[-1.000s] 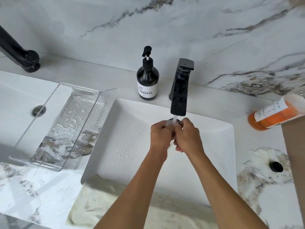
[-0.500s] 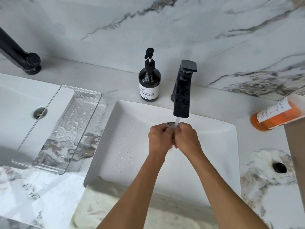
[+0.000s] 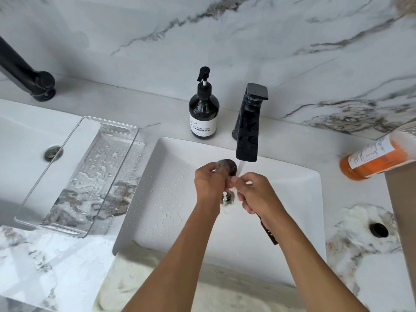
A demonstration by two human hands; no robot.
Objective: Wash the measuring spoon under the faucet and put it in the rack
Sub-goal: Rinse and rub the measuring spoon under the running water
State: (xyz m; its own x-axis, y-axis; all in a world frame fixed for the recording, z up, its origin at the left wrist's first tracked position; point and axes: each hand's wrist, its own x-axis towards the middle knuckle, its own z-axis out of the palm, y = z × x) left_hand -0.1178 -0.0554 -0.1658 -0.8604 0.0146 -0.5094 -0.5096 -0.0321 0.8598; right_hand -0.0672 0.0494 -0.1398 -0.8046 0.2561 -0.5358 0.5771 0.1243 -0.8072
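Both hands are over the sink point(image 3: 171, 154), just below the faucet point(image 3: 247, 131), with water running from the spout. Left hand point(image 3: 208, 183) has fingers curled round the spoon point(image 3: 227, 167) bowl, dark and round, showing above the knuckles just left of the stream. Right hand point(image 3: 254, 192) is fisted round the spoon's handle; the dark handle end sticks out below the wrist, pointing toward the near-right. Hands are close together but not touching, with the stream falling between them and the drain point(image 3: 228, 197) showing in the gap.

Rack point(image 3: 117, 131) is a clear tray, wet, straddling the counter between this sink and the left basin, well apart from the spoon. Soap bottle point(image 3: 203, 113) stands upright just left of the faucet. Orange bottle point(image 3: 371, 163) lies tilted on the counter at right. Second black faucet point(image 3: 33, 84) is at far left.
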